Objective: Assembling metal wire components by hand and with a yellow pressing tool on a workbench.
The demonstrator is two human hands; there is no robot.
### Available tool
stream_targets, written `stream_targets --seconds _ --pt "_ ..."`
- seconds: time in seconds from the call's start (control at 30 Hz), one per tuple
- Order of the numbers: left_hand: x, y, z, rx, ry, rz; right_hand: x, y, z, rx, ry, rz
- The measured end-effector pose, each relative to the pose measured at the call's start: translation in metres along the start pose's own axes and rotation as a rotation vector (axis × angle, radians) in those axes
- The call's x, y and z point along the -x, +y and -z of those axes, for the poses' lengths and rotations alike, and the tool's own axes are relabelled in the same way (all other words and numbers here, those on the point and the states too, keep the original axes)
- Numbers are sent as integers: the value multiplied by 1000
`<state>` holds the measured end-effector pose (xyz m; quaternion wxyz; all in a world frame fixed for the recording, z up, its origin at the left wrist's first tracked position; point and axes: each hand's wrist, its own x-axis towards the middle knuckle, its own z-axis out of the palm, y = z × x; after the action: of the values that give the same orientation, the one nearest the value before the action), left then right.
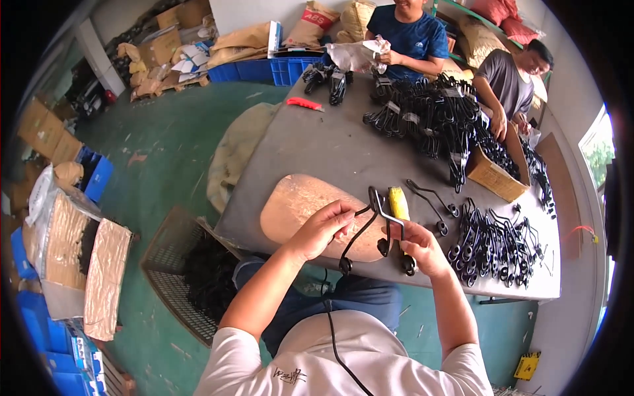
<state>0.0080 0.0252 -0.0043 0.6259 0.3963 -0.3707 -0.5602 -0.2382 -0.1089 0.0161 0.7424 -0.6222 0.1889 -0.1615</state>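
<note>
Over a tan rounded board [290,208] at the table's near edge, my left hand [319,232] pinches a bent black wire piece [357,242] with round knobs on its leg ends. My right hand [422,249] is closed on the right side of the black wire, thumb and fingers together. Whether both hands hold one piece or two interlocked ones, I cannot tell. Just beyond my right hand lies a yellow-handled tool [398,203], partly hidden by the wire and fingers. A loose black wire piece [428,198] with knobbed ends rests to its right.
Several similar pieces [495,247] lie heaped at right. Bundled black pieces [429,112] and a cardboard box [498,173] fill the far right, where two people work. A red tool [304,103] lies far left on the table [317,145]. A plastic crate [175,264] stands left of my legs.
</note>
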Motion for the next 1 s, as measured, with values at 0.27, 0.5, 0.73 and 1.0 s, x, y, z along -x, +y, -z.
stream_targets --seconds 0.27,0.5,0.73,1.0 --pt "-5 10 -18 312 40 9 -25 13 -33 897 -133 455" --pt "2 39 -15 290 50 86 -27 12 -28 1117 -101 631" --pt "-2 63 -1 387 173 -179 -15 21 11 1322 200 842" --pt "9 50 -1 -320 420 -173 8 6 74 1497 983 552"
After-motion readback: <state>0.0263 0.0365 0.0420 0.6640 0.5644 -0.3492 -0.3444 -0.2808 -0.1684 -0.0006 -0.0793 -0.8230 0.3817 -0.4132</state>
